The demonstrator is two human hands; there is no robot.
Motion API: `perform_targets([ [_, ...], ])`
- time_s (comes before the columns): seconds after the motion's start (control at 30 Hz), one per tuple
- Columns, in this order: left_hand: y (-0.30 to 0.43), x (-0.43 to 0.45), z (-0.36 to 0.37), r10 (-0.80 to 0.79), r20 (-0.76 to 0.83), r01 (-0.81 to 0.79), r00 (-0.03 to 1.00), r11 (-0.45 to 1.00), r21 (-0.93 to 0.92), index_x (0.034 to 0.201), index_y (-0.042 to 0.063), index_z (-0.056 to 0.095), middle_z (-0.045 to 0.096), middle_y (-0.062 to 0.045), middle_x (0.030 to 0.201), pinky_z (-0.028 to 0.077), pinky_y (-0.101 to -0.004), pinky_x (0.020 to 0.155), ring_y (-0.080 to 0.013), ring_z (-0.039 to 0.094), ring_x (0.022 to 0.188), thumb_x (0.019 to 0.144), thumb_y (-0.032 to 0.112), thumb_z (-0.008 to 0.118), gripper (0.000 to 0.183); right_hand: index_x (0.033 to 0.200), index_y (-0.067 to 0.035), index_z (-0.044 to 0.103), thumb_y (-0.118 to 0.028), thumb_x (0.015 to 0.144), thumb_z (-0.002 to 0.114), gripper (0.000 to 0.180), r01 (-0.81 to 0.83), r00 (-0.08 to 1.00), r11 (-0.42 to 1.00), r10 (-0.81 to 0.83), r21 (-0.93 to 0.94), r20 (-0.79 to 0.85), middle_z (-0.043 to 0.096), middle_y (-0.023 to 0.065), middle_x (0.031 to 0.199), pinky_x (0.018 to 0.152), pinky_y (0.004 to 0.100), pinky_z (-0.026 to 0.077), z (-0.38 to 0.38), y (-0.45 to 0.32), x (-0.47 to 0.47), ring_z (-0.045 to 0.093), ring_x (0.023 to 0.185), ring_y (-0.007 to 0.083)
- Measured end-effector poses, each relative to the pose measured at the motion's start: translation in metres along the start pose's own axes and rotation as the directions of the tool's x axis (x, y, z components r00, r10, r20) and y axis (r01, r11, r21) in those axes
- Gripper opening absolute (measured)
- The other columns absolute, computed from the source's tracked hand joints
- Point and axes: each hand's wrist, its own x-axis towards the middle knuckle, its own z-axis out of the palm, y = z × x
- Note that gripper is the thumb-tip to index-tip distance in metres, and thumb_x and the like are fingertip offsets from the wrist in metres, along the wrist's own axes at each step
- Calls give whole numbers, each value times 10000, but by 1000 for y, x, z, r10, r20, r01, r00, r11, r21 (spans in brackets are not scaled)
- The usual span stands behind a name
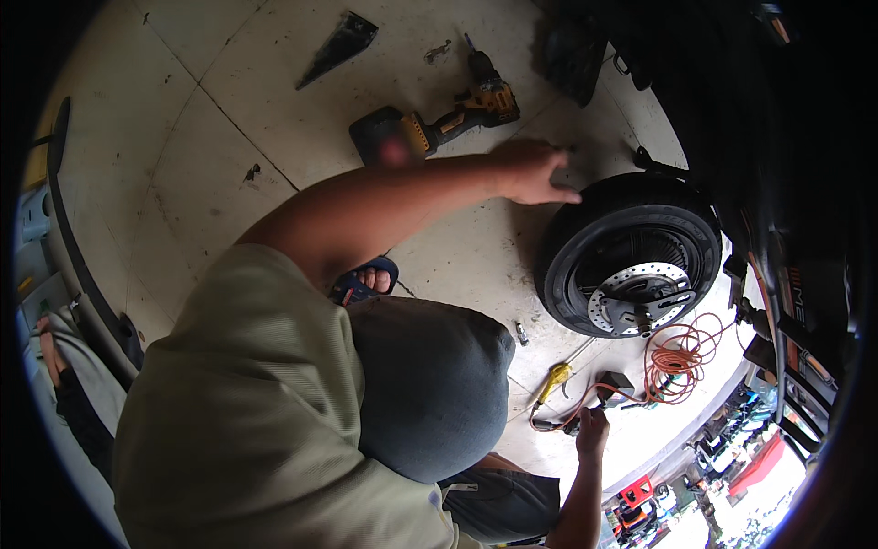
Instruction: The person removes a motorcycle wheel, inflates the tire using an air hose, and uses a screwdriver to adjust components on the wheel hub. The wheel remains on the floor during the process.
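My left hand [542, 175] reaches out over the floor with its thumb and fingers apart, the thumb tip beside the black tyre [566, 254] of a wheel. On the wheel's upper side show a perforated brake disc [603, 312] and a metal bracket with an axle end. Above my left forearm lies a yellow and black cordless drill [473, 113] with a bit. My right hand [593, 434] is low at the right, its fingers curled beside a black block-shaped object [615, 388]; whether it grips something is unclear. A yellow air blow gun [555, 379] lies nearby.
An orange coiled hose [675, 364] lies below the wheel. A small metal fitting [522, 333] is near my knee. A dark triangular piece [339, 48] lies on the tiled floor. A dark vehicle frame [775, 240] stands at the right. Another person's arm [51, 350] shows far left.
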Motion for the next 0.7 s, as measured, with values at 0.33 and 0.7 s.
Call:
perform_targets([
  [0.33,60,35,59,43,-88,-79,995,887,-455,1174,-64,520,612,-253,1126,485,-397,947,-364,617,1058,652,448,859,806,844,21,650,-202,897,605,233,21,1000,1000,-21,10,-13,640,125,737,656,340,476,5,-16,-6,595,675,222],
  [0.7,144,-49,74,160,-330,-244,930,942,-230,1205,-159,434,558,-253,1062,483,-440,910,-366,582,977,640,382,858,890,765,-136,504,-205,960,583,222,-263,959,876,283,404,11,353,-66,577,365,219,239,-6,-4,-12,319,418,32],
])
